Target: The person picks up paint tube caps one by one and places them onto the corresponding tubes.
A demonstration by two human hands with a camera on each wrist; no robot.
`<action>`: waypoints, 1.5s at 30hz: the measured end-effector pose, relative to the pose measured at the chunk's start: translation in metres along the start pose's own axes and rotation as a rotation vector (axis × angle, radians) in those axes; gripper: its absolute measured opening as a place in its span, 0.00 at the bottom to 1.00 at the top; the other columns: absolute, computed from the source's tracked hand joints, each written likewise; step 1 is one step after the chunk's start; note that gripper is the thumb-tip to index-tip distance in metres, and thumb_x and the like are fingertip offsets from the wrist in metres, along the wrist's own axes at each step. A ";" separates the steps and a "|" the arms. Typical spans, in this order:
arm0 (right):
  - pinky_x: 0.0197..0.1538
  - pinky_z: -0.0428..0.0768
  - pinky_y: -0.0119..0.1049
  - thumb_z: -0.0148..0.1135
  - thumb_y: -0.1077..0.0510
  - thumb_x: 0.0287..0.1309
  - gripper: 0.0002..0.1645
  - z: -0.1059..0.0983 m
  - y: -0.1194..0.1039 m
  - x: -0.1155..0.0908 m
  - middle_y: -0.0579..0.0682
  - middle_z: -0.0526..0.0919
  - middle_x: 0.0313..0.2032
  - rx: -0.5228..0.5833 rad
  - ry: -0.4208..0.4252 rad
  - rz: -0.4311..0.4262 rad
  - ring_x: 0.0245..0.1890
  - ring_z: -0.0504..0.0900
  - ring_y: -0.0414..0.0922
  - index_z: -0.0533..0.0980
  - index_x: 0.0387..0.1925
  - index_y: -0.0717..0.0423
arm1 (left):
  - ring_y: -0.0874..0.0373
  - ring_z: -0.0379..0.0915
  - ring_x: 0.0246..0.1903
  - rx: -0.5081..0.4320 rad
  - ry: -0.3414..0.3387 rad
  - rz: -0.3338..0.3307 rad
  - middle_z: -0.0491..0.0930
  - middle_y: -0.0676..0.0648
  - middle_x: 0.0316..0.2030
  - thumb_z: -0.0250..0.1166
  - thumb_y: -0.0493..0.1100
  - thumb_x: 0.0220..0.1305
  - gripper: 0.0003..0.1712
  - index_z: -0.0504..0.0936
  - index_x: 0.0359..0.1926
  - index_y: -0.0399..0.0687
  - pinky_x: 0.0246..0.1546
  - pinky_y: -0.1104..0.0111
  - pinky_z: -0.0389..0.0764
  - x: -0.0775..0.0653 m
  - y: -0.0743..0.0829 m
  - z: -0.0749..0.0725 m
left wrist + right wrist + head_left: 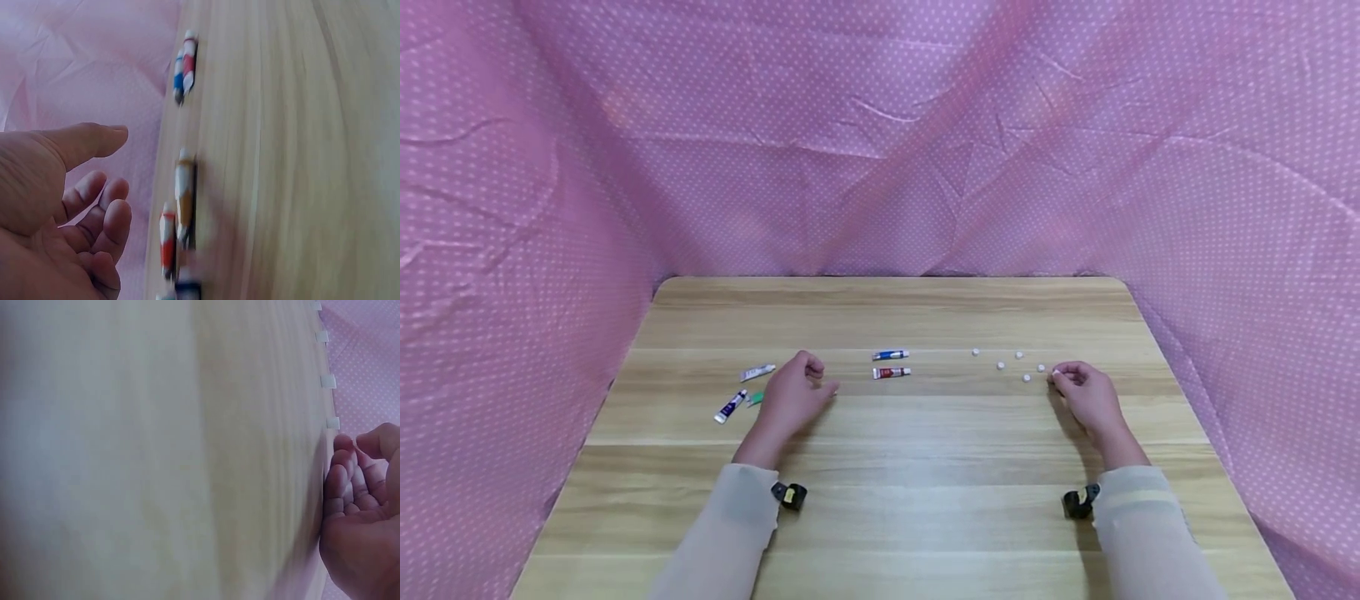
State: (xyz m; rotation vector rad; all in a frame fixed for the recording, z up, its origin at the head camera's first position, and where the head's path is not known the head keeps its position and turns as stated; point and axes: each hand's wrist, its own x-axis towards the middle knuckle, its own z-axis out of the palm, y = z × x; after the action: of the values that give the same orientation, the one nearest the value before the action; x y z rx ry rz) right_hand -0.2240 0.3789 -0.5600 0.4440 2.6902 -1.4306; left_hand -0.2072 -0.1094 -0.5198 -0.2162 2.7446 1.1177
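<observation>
My left hand [793, 396] hovers over the left part of the table, fingers loosely bent and holding nothing. Small paint tubes lie around it: a pale tube [757, 372], a dark purple tube [730, 406] and a partly covered green tube [756, 399]. A yellow-brown tube [184, 194] and a red-orange tube [167, 244] appear beyond this hand in the left wrist view. Further right lie a blue tube [891, 355] and a red tube [891, 373]. My right hand [1088, 400] pinches a small white cap [1056, 372] between thumb and fingertips; the right wrist view hides the cap.
Several loose white caps, one of them a cap [1000, 366], lie to the left of my right hand. The wood-grain table [925, 500] has rounded far corners. Pink dotted cloth [887, 167] hangs behind it and along both sides.
</observation>
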 end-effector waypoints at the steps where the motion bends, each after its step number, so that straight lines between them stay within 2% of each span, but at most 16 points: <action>1: 0.38 0.80 0.23 0.62 0.56 0.77 0.18 0.001 0.001 0.000 0.40 0.84 0.39 0.022 0.003 0.003 0.37 0.78 0.30 0.80 0.58 0.65 | 0.44 0.82 0.59 -0.004 0.009 0.002 0.85 0.44 0.58 0.74 0.54 0.70 0.26 0.78 0.61 0.48 0.62 0.48 0.82 -0.001 -0.005 -0.003; 6: 0.38 0.79 0.24 0.65 0.58 0.74 0.18 0.004 0.001 0.001 0.30 0.81 0.32 0.130 0.020 0.017 0.36 0.78 0.29 0.79 0.58 0.66 | 0.43 0.84 0.58 -0.017 0.081 0.009 0.86 0.40 0.58 0.74 0.53 0.70 0.27 0.78 0.60 0.45 0.61 0.47 0.82 -0.008 -0.025 -0.021; 10: 0.38 0.79 0.23 0.65 0.60 0.73 0.15 0.002 0.002 -0.001 0.28 0.83 0.30 0.267 0.052 0.046 0.34 0.79 0.29 0.80 0.56 0.63 | 0.41 0.82 0.58 -0.032 0.090 -0.022 0.84 0.39 0.60 0.73 0.52 0.72 0.27 0.77 0.63 0.43 0.60 0.47 0.80 -0.014 -0.038 -0.034; 13: 0.40 0.80 0.23 0.65 0.61 0.73 0.09 -0.001 0.002 -0.003 0.29 0.87 0.29 0.387 0.078 0.065 0.33 0.82 0.29 0.83 0.51 0.58 | 0.39 0.81 0.59 -0.006 0.097 -0.058 0.84 0.38 0.62 0.71 0.52 0.74 0.27 0.76 0.65 0.43 0.61 0.45 0.79 -0.017 -0.048 -0.043; 15: 0.42 0.80 0.23 0.65 0.61 0.74 0.06 -0.003 0.002 -0.006 0.29 0.87 0.29 0.437 0.088 0.072 0.34 0.83 0.29 0.85 0.47 0.51 | 0.38 0.80 0.60 0.020 0.115 -0.076 0.84 0.37 0.63 0.70 0.53 0.74 0.28 0.76 0.65 0.43 0.63 0.43 0.77 -0.018 -0.055 -0.049; 19: 0.45 0.80 0.22 0.64 0.61 0.76 0.11 -0.004 0.005 -0.006 0.30 0.88 0.30 0.522 0.099 0.092 0.34 0.83 0.30 0.86 0.40 0.40 | 0.34 0.76 0.63 0.039 0.155 -0.107 0.82 0.35 0.64 0.69 0.53 0.73 0.29 0.77 0.66 0.42 0.69 0.38 0.68 -0.022 -0.072 -0.059; 22: 0.45 0.80 0.23 0.64 0.60 0.76 0.12 -0.005 0.008 -0.005 0.31 0.88 0.30 0.561 0.109 0.110 0.34 0.83 0.32 0.88 0.41 0.39 | 0.31 0.72 0.65 0.051 0.178 -0.119 0.80 0.33 0.65 0.69 0.53 0.73 0.28 0.78 0.66 0.43 0.70 0.35 0.63 -0.026 -0.082 -0.063; 26: 0.45 0.81 0.23 0.66 0.58 0.76 0.09 -0.005 0.008 -0.006 0.31 0.88 0.32 0.565 0.111 0.111 0.34 0.83 0.33 0.89 0.45 0.40 | 0.29 0.69 0.66 0.078 0.184 -0.148 0.77 0.32 0.66 0.69 0.55 0.73 0.28 0.79 0.65 0.43 0.70 0.33 0.61 -0.033 -0.091 -0.066; 29: 0.45 0.81 0.22 0.66 0.56 0.76 0.08 -0.005 0.009 -0.008 0.31 0.88 0.32 0.572 0.107 0.099 0.35 0.83 0.32 0.89 0.48 0.41 | 0.27 0.68 0.65 0.112 0.181 -0.159 0.75 0.29 0.67 0.69 0.57 0.73 0.33 0.77 0.68 0.41 0.67 0.32 0.62 -0.036 -0.097 -0.068; 35: 0.45 0.84 0.22 0.63 0.58 0.78 0.10 -0.004 0.011 -0.010 0.35 0.90 0.33 0.674 0.103 0.051 0.36 0.85 0.32 0.90 0.47 0.45 | 0.28 0.70 0.62 0.184 0.162 -0.199 0.74 0.28 0.68 0.68 0.59 0.74 0.39 0.72 0.75 0.42 0.56 0.40 0.69 -0.041 -0.107 -0.064; 40: 0.44 0.85 0.22 0.64 0.58 0.77 0.10 -0.002 0.012 -0.012 0.36 0.92 0.34 0.697 0.128 0.054 0.36 0.86 0.32 0.90 0.47 0.46 | 0.27 0.71 0.61 0.213 0.168 -0.231 0.73 0.27 0.68 0.66 0.58 0.75 0.37 0.72 0.76 0.45 0.51 0.43 0.69 -0.043 -0.109 -0.063; 45: 0.44 0.86 0.23 0.66 0.61 0.75 0.10 0.000 0.011 -0.016 0.37 0.93 0.32 0.742 0.166 0.084 0.34 0.88 0.32 0.91 0.45 0.47 | 0.27 0.74 0.59 0.234 0.197 -0.208 0.77 0.28 0.64 0.68 0.55 0.75 0.31 0.78 0.71 0.44 0.53 0.40 0.69 -0.046 -0.114 -0.064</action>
State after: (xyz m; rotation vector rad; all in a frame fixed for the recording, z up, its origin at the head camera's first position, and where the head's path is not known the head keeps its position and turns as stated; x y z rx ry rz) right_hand -0.2058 0.3814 -0.5662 0.7213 2.1082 -2.4224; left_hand -0.1466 -0.2316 -0.5424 -0.5919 2.9066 0.7511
